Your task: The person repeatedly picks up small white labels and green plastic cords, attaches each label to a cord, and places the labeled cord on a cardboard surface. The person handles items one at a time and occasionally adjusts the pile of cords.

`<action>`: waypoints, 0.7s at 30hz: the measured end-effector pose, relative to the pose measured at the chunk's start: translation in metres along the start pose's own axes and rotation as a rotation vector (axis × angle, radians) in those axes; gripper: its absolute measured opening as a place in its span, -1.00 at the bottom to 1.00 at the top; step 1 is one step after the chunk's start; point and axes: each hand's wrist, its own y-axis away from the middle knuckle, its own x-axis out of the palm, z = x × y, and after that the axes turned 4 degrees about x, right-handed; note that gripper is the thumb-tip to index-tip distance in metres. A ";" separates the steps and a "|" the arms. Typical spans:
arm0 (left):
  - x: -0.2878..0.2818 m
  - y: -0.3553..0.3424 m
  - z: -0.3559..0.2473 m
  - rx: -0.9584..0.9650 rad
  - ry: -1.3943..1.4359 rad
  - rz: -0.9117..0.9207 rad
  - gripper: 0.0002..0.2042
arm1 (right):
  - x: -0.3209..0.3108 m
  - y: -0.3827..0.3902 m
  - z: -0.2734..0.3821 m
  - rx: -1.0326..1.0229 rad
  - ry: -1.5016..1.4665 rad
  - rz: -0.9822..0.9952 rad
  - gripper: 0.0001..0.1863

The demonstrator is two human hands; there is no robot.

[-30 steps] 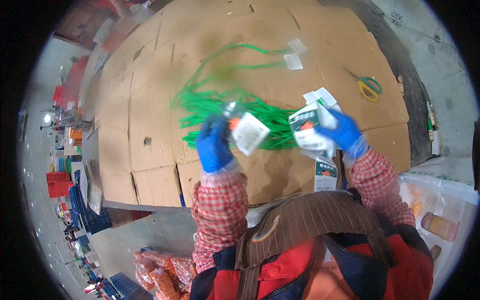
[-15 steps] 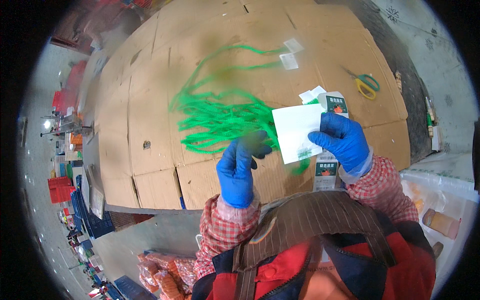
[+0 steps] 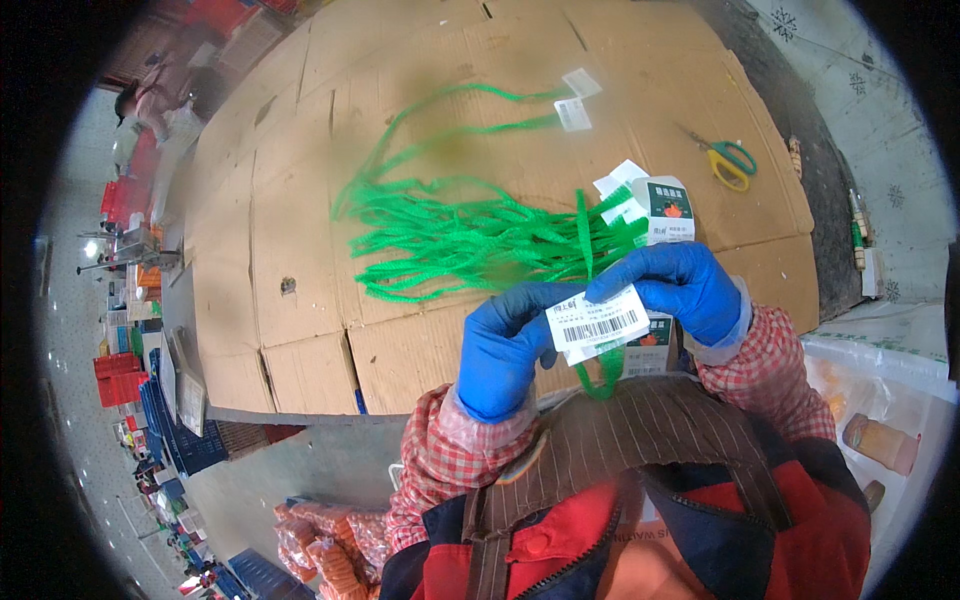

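In the head view, the fingers of the left hand (image 3: 503, 348) and right hand (image 3: 688, 290) pinched a white barcode label (image 3: 602, 326) by its left and upper edges, nearer the body than green mesh strips (image 3: 455, 243) lying on the cardboard-covered desk (image 3: 310, 325).

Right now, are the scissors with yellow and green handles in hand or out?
Out: the scissors lie on brown cardboard, away from the blue-gloved left hand and right hand.

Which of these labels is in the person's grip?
The barcoded white label pinched by the right hand, with the left hand at its left edge. No other label is held; the far pair lies on the cardboard.
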 end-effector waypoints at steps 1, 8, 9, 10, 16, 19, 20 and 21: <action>0.000 0.000 -0.001 -0.003 0.023 0.022 -0.77 | 0.000 0.000 0.000 -0.036 0.003 0.006 -0.75; 0.000 0.001 -0.005 0.090 0.072 0.065 -0.71 | -0.002 0.000 0.004 -0.044 -0.005 -0.014 -0.77; 0.000 0.000 -0.005 0.092 0.121 0.071 -0.71 | -0.002 0.000 0.004 -0.053 0.005 -0.020 -0.77; 0.001 0.000 -0.006 0.091 0.174 0.069 -0.71 | -0.002 0.000 0.004 -0.061 0.014 -0.026 -0.77; 0.008 -0.001 -0.012 0.023 0.001 0.050 -0.72 | -0.002 -0.002 0.000 -0.155 0.182 -0.014 -0.77; 0.013 -0.001 -0.012 0.079 -0.105 0.067 -0.71 | -0.003 -0.003 -0.003 -0.195 0.211 0.018 -0.76; 0.012 -0.002 -0.012 0.032 -0.107 0.083 -0.66 | -0.004 -0.004 -0.004 -0.204 0.209 0.029 -0.76; 0.012 -0.002 -0.011 0.017 -0.165 0.063 -0.66 | -0.004 -0.004 -0.004 -0.222 0.232 0.034 -0.76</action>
